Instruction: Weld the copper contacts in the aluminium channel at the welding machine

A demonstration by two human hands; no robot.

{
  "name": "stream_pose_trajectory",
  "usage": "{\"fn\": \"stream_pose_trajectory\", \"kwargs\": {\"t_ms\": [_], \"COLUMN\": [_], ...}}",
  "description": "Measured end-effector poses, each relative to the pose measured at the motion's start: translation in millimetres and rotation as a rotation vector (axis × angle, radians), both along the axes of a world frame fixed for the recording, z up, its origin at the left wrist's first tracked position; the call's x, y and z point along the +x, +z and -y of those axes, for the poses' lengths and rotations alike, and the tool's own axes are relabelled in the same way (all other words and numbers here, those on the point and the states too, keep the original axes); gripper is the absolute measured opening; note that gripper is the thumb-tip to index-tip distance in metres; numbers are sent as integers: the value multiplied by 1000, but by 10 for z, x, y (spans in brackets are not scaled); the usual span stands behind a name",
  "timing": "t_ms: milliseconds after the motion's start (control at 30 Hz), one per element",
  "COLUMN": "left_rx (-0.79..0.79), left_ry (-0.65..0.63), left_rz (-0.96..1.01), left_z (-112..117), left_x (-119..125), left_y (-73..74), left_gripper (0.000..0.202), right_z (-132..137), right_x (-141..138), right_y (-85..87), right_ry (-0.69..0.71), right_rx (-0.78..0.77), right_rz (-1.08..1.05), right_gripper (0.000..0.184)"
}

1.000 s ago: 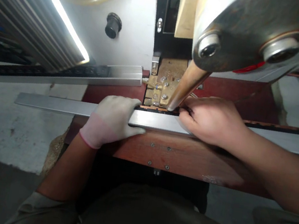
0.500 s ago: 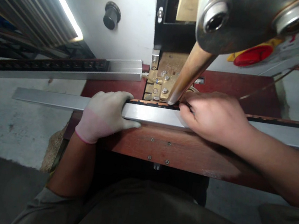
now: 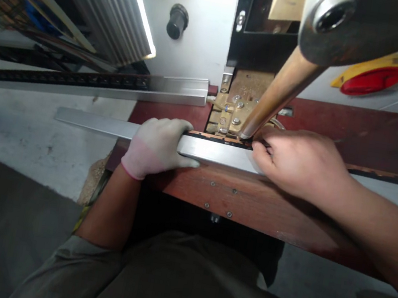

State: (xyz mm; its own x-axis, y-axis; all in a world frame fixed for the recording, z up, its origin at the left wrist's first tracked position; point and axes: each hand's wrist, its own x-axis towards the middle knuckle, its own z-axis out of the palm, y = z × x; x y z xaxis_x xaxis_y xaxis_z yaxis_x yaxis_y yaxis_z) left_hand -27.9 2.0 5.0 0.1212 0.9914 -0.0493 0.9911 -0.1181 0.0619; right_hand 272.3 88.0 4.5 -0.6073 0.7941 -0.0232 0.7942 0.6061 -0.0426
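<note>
A long silver metal channel [image 3: 217, 153] lies along the front of a reddish-brown work surface [image 3: 186, 180], with dark and copper-coloured pieces along its back edge. Wrapped over it from behind, with the thumb in front, my gloved left hand [image 3: 158, 145] grips the channel. My bare right hand [image 3: 299, 157] rests across the channel farther right, its thumb and forefinger pinched at the back edge. What sits in that pinch is hidden. Just left of those fingertips, a slanted copper-coloured rod [image 3: 285, 92] comes down near the channel. Behind it is a brass fixture plate [image 3: 237, 112] with several bolts.
A second silver channel [image 3: 178, 91] with a dark strip lies behind on the left. Above stand a lit lamp [image 3: 140, 6], a black knob [image 3: 177, 22] and a red rotary switch [image 3: 374, 81] on yellow. The thick metal arm [image 3: 368, 35] overhangs at upper right.
The view has shifted and tilted, so the machine appears farther right. Both hands keep the same hold along the channel, and the rod's tip stays beside the right fingertips.
</note>
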Motion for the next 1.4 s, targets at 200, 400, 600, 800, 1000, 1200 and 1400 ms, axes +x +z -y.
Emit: {"fn": "stream_pose_trajectory", "kwargs": {"t_ms": [200, 400, 600, 800, 1000, 1200, 1400], "left_rx": [-36, -47, -73, -204, -228, -41, -56], "left_ry": [18, 11, 36, 69, 21, -58, -102], "left_rz": [21, 20, 13, -5, 16, 9, -13], "left_z": [-5, 7, 0, -126, -213, -139, -158], "left_x": [1, 7, 35, 127, 126, 57, 3], "left_y": [12, 17, 51, 204, 214, 61, 46], "left_gripper": [83, 81, 82, 75, 74, 68, 65], "right_z": [13, 9, -13, -116, -197, -179, -171], "right_x": [5, 4, 25, 41, 11, 32, 69], "right_y": [2, 33, -28, -27, -20, -30, -38], "right_ry": [53, 60, 1, -93, -142, -167, -105], "right_rx": [-9, -7, -46, -200, -372, -390, -389], "right_rz": [24, 92, -10, -143, -312, -403, -377], "right_gripper": [57, 62, 53, 41, 34, 29, 28]}}
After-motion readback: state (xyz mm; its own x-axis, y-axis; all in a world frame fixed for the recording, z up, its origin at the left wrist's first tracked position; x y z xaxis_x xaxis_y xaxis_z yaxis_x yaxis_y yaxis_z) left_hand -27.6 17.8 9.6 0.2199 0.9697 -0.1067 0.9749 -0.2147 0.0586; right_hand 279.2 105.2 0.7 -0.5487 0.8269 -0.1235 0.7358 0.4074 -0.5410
